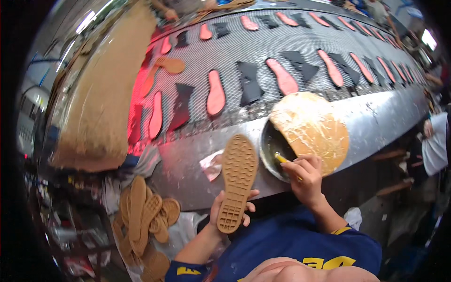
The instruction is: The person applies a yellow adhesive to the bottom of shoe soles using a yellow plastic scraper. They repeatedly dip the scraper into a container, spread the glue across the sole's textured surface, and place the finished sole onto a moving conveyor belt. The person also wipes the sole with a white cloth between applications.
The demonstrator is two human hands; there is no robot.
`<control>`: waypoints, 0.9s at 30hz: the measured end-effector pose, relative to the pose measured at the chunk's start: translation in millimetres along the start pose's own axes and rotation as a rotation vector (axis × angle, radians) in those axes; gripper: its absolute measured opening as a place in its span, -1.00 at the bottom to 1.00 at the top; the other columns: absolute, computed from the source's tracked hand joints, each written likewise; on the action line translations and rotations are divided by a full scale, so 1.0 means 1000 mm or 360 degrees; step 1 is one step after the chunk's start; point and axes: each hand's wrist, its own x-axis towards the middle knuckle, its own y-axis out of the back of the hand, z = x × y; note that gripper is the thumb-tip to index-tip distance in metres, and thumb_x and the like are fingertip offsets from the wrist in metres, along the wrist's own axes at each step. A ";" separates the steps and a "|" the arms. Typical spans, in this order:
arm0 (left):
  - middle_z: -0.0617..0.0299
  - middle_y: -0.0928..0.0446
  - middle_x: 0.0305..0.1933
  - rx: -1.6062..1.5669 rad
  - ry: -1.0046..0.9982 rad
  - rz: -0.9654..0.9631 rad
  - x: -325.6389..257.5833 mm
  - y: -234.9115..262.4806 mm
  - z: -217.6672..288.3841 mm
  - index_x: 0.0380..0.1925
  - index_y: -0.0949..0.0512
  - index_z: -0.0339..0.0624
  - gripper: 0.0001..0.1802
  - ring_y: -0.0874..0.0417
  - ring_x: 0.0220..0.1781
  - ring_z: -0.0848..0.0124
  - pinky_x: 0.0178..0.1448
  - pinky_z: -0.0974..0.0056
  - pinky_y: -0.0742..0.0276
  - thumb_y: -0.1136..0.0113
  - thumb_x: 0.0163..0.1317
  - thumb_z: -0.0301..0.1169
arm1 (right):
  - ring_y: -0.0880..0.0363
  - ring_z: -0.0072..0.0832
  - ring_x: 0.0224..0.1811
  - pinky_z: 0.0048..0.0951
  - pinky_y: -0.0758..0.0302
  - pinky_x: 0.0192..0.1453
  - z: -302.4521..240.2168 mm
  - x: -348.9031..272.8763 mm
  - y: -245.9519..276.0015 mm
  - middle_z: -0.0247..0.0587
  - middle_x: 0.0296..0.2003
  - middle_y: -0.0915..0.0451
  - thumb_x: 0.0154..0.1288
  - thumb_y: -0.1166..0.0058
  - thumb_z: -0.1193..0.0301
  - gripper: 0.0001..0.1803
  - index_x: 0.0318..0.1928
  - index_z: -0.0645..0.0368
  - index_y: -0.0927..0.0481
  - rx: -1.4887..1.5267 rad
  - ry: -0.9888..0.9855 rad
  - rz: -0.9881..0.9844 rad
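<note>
My left hand (219,206) is closed around the heel end of a tan rubber shoe sole (239,178), its zigzag tread facing up. Fingertips show along the sole's right edge. My right hand (306,178) grips a short yellow-handled tool (282,159), which may be a brush. The tool is over the opening of a round metal bowl (264,152) with a dark inside; I cannot tell whether it touches what is in there. A tan round board (314,123) with whitish, stringy smears covers the bowl's right part. Beside the sole lies a crumpled pink-and-white scrap (211,165).
Beyond the metal ledge (376,115), a mesh conveyor (188,61) carries rows of pink insoles (216,92) and black fabric pieces (250,82). Tan soles (137,214) are piled at my lower left. A large brown board (101,98) stands left. Other people's hands (171,14) appear at the far side.
</note>
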 end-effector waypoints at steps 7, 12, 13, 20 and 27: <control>-0.10 -0.31 0.31 0.0128 -0.0244 0.0385 0.009 -0.010 -0.005 0.37 -0.14 -0.12 -0.29 -0.54 0.04 0.11 0.13 0.08 -0.49 0.16 0.35 0.05 | -0.47 -0.38 -0.36 -0.32 -0.32 -0.21 0.005 -0.004 0.003 -0.37 -0.52 -0.52 -0.04 -0.25 0.56 -0.82 -0.34 0.06 -0.65 0.0042 0.0002 0.0030; -0.09 -0.36 0.27 0.0065 -0.0170 0.0169 0.012 -0.002 -0.003 0.36 -0.16 -0.12 -0.30 -0.52 0.06 0.16 0.05 0.14 -0.49 0.15 0.34 0.04 | -0.49 -0.32 -0.44 -0.37 -0.39 -0.33 0.011 -0.003 0.002 -0.24 -0.49 -0.54 0.05 -0.23 0.58 -0.84 -0.30 0.13 -0.66 0.0378 -0.0125 -0.0039; -0.09 -0.34 0.28 0.0060 -0.0163 0.0096 0.013 0.000 -0.003 0.37 -0.15 -0.12 -0.30 -0.51 0.07 0.16 0.03 0.14 -0.50 0.14 0.35 0.04 | -0.50 -0.31 -0.46 -0.38 -0.40 -0.34 0.012 -0.004 0.002 -0.20 -0.48 -0.55 0.07 -0.22 0.59 -0.85 -0.29 0.15 -0.66 0.0460 -0.0170 -0.0045; -0.14 -0.12 0.40 0.0195 -0.0047 -0.0110 0.016 -0.009 -0.007 0.41 -0.01 -0.14 -0.22 -0.46 0.16 0.13 0.04 0.01 -0.53 0.01 0.34 0.02 | -0.53 -0.59 -0.39 -0.57 -0.45 -0.29 0.017 -0.003 0.011 -0.23 -0.33 -0.61 0.34 -0.05 0.49 -0.88 -0.18 0.23 -0.62 0.1417 -0.1069 0.0061; -0.18 -0.06 0.42 0.0478 -0.0026 -0.0117 0.019 -0.014 -0.014 0.41 0.02 -0.21 -0.13 -0.37 0.29 0.06 0.14 -0.12 -0.49 -0.09 0.28 0.01 | -0.59 -0.47 -0.23 -0.53 -0.53 -0.13 0.011 0.013 0.003 -0.02 -0.04 -0.52 0.44 0.06 0.36 -0.78 -0.05 0.26 -0.45 0.2050 -0.0734 0.0602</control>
